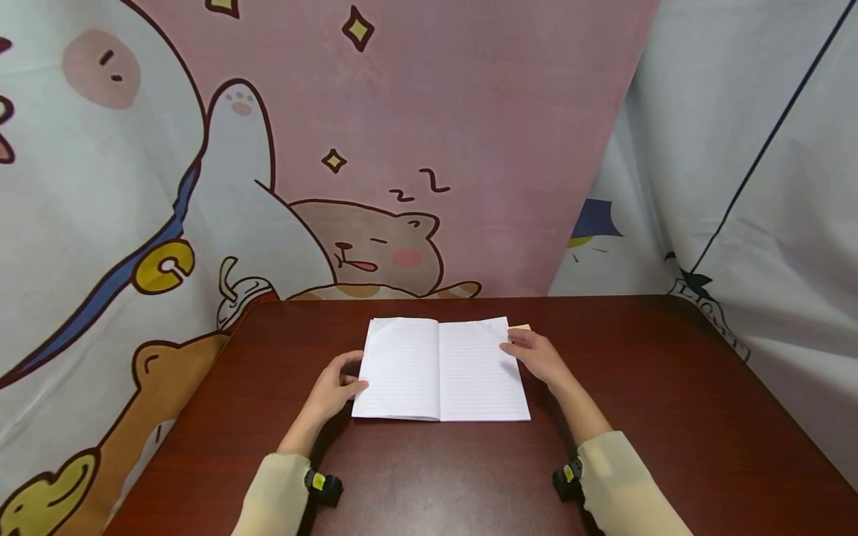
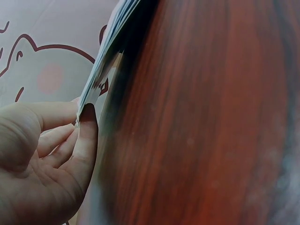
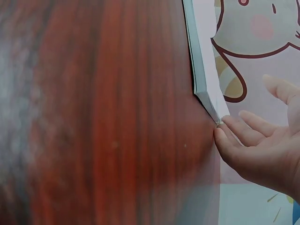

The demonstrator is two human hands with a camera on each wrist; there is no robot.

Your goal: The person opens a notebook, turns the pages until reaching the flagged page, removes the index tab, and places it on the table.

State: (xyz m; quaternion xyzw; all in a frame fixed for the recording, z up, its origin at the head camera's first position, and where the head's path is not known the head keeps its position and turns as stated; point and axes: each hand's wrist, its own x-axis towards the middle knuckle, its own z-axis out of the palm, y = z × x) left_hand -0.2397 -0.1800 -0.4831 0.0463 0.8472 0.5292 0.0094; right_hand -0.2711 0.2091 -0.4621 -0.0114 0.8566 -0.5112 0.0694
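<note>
An open notebook (image 1: 479, 372) with white ruled pages lies on the table. At its left edge, my left hand (image 1: 333, 387) pinches the pages between thumb and fingers. The left wrist view shows this left hand (image 2: 51, 159) with the stacked page edges (image 2: 101, 61) raised off the wood. My right hand (image 1: 539, 356) is at the upper part of the right edge. In the right wrist view, the right hand (image 3: 267, 145) has its fingertips touching the notebook's corner (image 3: 213, 110), while the thumb stands apart from the page.
The dark reddish-brown table (image 1: 429, 484) extends around the notebook on all sides. Behind it hangs a cartoon-printed cloth (image 1: 496, 149), and a pale curtain (image 1: 771, 246) borders the right. A small tan edge (image 1: 521, 327) shows near the right fingers. Each wrist carries a black camera (image 1: 325, 487).
</note>
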